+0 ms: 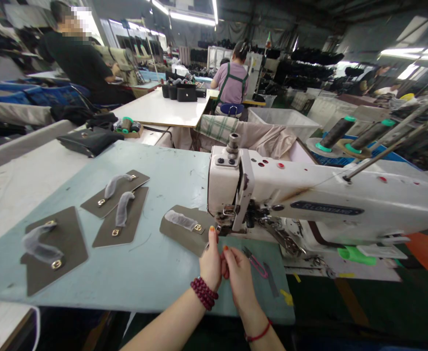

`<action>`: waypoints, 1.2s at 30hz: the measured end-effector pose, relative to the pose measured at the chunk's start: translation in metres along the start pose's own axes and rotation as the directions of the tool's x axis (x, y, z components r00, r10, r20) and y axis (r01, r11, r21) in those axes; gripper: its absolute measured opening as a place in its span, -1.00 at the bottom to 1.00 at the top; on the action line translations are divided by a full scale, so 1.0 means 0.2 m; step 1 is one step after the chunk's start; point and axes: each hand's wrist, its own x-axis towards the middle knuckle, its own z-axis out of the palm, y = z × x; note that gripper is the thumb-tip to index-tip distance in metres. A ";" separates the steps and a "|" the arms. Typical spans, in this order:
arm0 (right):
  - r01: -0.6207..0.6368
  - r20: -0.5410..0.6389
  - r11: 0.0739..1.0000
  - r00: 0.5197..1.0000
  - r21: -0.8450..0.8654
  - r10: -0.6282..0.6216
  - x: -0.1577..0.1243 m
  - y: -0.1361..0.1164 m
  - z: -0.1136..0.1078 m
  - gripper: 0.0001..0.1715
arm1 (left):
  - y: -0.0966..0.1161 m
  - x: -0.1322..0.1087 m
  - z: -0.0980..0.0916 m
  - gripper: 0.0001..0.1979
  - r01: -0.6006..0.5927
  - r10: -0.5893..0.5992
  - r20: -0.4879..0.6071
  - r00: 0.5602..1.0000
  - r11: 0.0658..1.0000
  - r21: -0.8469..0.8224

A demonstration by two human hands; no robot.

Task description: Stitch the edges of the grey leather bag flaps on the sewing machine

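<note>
Just in front of the sewing machine's needle area, my left hand (210, 263) is closed, thumb up, against the edge of a grey-brown panel (186, 238). What its fingers grip is hidden. On that panel lies a handle wrapped in white film (180, 220) with a gold buckle (198, 227). Close beside it, my right hand (239, 275) is pinched, fingers curled; anything in them is too small to make out. The white sewing machine (290, 190) stands just beyond both hands. Right of my right hand lie pink-handled thread snips (258, 265) and a grey strip (271, 280).
Several similar panels with wrapped handles, such as one panel (69, 243), lie on the blue-green table top (155, 273) at left. Further back are a black bag (89, 141) and a white table (163, 112). Thread cones (336, 132) stand right. Other people sit beyond.
</note>
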 end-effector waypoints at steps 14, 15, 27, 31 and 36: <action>0.089 -0.161 0.991 0.981 -0.105 -0.105 0.21 -0.06 0.24 -0.47 | -0.12 0.63 -0.63 -0.39 -0.936 0.682 0.641 0.352 0.253 0.244; 0.098 -0.170 0.988 0.979 -0.118 -0.117 0.21 -0.06 0.25 -0.48 | -0.05 0.67 -0.60 -0.35 -0.962 0.651 0.708 0.274 0.186 0.201; 0.119 -0.102 0.975 0.985 -0.188 -0.140 0.21 -0.06 0.16 -0.52 | 0.28 0.46 -0.59 -0.40 -0.926 0.487 0.827 0.279 -0.091 0.366; 0.127 -0.092 0.974 0.985 -0.190 -0.147 0.21 -0.06 0.14 -0.55 | 0.29 0.39 -0.57 -0.41 -0.888 0.488 0.795 0.361 -0.080 0.453; 0.139 -0.072 0.976 0.986 -0.169 -0.153 0.16 -0.06 0.10 -0.57 | 0.30 0.34 -0.54 -0.47 -0.842 0.499 0.748 0.437 -0.065 0.536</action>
